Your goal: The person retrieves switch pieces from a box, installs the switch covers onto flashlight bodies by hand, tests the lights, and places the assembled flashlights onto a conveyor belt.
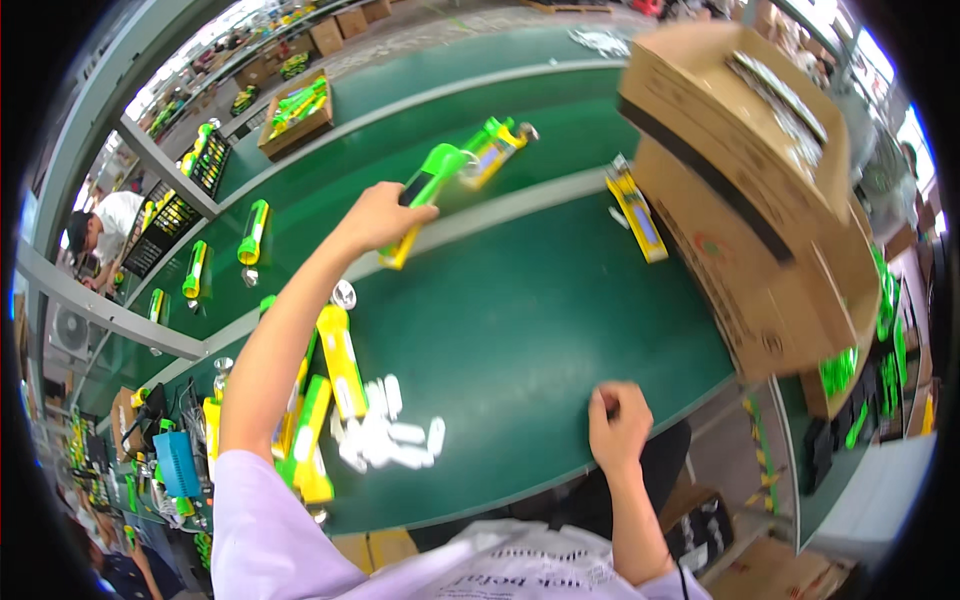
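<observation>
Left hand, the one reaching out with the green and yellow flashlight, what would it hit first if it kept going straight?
Probably the other green-yellow flashlight lying just beyond the held flashlight in the left hand; depth is uncertain.

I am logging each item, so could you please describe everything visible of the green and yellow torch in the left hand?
The green and yellow plastic torch is long, with a green flared head pointing away and a yellow body toward the person. The left hand grips its middle, holding it tilted over the green conveyor belt. Finer details are blurred.
</observation>
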Tool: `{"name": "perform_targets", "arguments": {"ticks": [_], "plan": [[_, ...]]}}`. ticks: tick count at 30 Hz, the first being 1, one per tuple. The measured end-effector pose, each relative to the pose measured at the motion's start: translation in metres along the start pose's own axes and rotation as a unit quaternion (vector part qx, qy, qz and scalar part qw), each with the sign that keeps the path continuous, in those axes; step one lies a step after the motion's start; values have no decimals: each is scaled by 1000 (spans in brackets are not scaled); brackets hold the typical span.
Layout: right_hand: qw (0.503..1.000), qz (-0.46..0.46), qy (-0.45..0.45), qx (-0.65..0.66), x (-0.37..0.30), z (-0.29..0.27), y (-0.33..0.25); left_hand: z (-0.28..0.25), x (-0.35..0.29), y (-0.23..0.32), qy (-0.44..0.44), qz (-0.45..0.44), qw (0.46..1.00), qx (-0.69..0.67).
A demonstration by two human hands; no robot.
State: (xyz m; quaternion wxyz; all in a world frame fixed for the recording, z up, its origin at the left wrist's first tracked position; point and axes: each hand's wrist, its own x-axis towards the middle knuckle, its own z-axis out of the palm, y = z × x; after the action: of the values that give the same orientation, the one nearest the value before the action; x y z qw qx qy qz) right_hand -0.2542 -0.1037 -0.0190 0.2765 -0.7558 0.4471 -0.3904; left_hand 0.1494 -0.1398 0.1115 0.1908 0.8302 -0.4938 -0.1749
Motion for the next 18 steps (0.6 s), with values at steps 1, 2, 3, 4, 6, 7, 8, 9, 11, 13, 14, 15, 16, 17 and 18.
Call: {"name": "perform_targets", "arguments": {"ticks": [1,2,3,4,6,7,8,9,11,13,14,15,16,17,18], "plan": [[1000,-1,-12,7,-1,0,-2,11,-37,26,-20,28,999,-25],[996,5,-37,75,-4,1,-14,23,-74,47,-44,53,997,-33],[988,13,-60,143,-11,4,-28,36,-110,63,-71,77,994,-43],[956,56,-106,266,-24,7,-43,50,-143,75,-106,78,989,-69],[827,169,-181,505,-42,6,-63,79,-202,96,-159,94,977,-110],[726,234,-207,613,-51,-4,-70,89,-229,105,-176,111,970,-125],[695,254,-238,629,-62,-13,-70,104,-255,107,-160,120,965,-171],[665,276,-260,643,-74,-17,-69,106,-272,119,-203,53,960,-185],[679,274,-251,633,-93,-28,-62,113,-299,121,-198,92,962,-164],[662,301,-259,636,-104,-36,-59,126,-318,112,-241,66,951,-182],[659,304,-258,638,-111,-40,-60,133,-329,111,-216,68,953,-199],[670,301,-266,624,-116,-43,-61,138,-338,109,-191,72,955,-216],[682,297,-274,610,-120,-46,-62,141,-346,106,-158,83,949,-260],[677,299,-276,613,-124,-47,-60,141,-351,106,-158,78,950,-256],[674,286,-285,619,-128,-48,-59,140,-354,105,-162,51,941,-293]]}}
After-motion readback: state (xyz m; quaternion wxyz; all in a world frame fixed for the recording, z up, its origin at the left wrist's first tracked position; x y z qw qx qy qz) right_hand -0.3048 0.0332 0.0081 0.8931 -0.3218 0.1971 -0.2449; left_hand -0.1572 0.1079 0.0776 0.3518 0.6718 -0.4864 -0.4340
